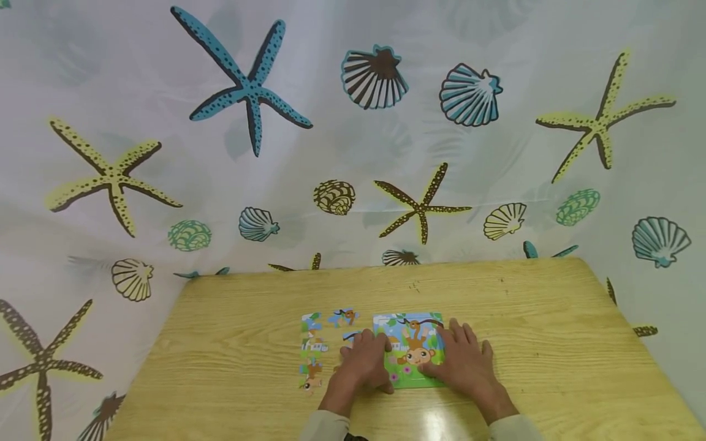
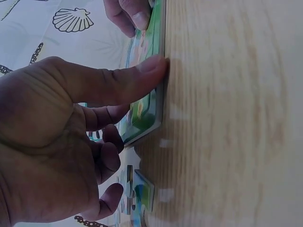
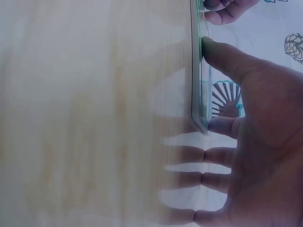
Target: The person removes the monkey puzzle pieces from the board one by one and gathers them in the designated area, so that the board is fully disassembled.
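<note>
A square monkey puzzle board (image 1: 416,355) with a green rim lies flat on the table. My left hand (image 1: 364,361) grips its near left corner, thumb against the near edge, other fingers curled by the left side. In the left wrist view, the thumb (image 2: 128,82) crosses the board's edge (image 2: 154,109). My right hand (image 1: 469,361) rests at the board's right side, thumb on the picture, other fingers spread. The right wrist view shows that thumb (image 3: 222,54) touching the board (image 3: 201,90). Loose puzzle pieces (image 1: 314,344) lie left of the board, some partly hidden by my left hand.
The wooden table (image 1: 237,349) extends around the board and pieces. A white curtain (image 1: 353,141) printed with starfish and shells hangs behind it and along both sides. One loose piece (image 1: 344,316) lies near the board's far left corner.
</note>
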Tool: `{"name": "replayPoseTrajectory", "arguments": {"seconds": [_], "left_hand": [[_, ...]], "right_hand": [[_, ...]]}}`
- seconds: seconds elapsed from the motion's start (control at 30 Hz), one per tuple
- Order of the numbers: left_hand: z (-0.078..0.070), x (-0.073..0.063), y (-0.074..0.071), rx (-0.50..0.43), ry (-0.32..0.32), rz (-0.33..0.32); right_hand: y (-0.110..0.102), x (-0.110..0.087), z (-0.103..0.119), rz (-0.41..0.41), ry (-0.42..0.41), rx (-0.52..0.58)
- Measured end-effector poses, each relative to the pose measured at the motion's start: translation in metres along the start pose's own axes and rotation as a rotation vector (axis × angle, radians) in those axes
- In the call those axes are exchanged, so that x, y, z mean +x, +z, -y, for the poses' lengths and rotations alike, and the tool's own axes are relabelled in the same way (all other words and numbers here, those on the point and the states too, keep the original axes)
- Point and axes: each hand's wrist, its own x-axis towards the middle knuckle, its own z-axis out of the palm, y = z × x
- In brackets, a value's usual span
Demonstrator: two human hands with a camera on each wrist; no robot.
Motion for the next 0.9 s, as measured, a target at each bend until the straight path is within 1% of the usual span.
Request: {"name": "replayPoseTrajectory", "arguments": {"seconds": [0.17,0.3,0.4,0.53,0.6,0.67,0.73,0.9], "left_hand": [[-0.002,0.004,0.001,0.013,-0.008,0.003],[-0.002,0.002,0.002,0.027,0.028,-0.007],[-0.001,-0.004,0.003,0.045,0.066,-0.041],[0.002,-0.012,0.006,0.114,0.103,-0.114],[0.002,-0.012,0.008,0.157,0.119,-0.142],[0.001,-0.01,0.008,0.172,0.126,-0.152],[0.0,-0.007,0.007,0.167,0.124,-0.13],[-0.002,0.003,0.003,0.133,0.091,-0.031]], "right_hand": [[-0.001,-0.001,-0.001,0.001,-0.003,-0.005],[-0.001,-0.002,-0.001,-0.005,0.0,-0.002],[-0.001,-0.002,-0.001,-0.007,-0.001,0.0],[-0.001,-0.002,-0.001,-0.005,-0.005,0.006],[-0.001,-0.002,-0.001,-0.005,-0.004,0.006],[-0.002,-0.001,-0.002,-0.006,-0.002,0.002],[-0.001,-0.001,-0.002,-0.005,0.0,0.0],[0.0,0.0,-0.004,-0.005,-0.003,0.009]]}}
